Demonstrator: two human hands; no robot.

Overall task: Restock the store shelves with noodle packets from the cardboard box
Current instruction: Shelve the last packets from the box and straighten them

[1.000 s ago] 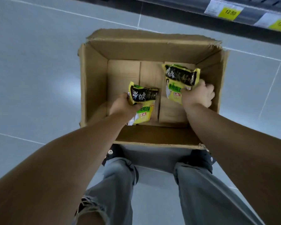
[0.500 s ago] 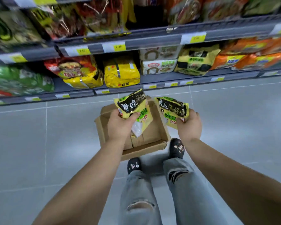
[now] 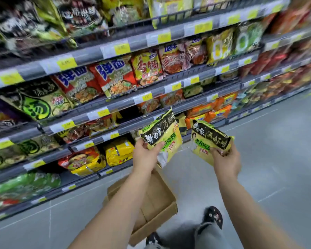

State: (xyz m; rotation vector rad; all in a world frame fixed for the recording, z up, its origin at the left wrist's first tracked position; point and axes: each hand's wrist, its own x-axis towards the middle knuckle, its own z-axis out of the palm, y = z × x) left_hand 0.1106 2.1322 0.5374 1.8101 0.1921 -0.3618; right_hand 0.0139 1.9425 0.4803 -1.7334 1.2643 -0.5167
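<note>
My left hand (image 3: 145, 155) grips a yellow, green and black noodle packet (image 3: 164, 135) by its lower left corner, thumb on the front. My right hand (image 3: 226, 159) holds a second matching noodle packet (image 3: 207, 139) from below, fingers curled over its lower edge. Both packets are raised in front of the lower store shelves (image 3: 151, 121). The cardboard box (image 3: 162, 207) stands on the floor beneath my left forearm, open, and what shows of its inside holds no packets.
Grey shelves with yellow price tags (image 3: 121, 48) run from left to far right, packed with noodle bags in red, yellow, green and orange. Yellow multipacks (image 3: 118, 151) lie low beside my left hand. Grey tiled floor (image 3: 269, 159) stretches right. My shoe (image 3: 214, 215) is beside the box.
Both hands lifted the two packets out of the box and up towards the shelves. The view rose from the box to the shelving, and I stand taller and closer to the shelves.
</note>
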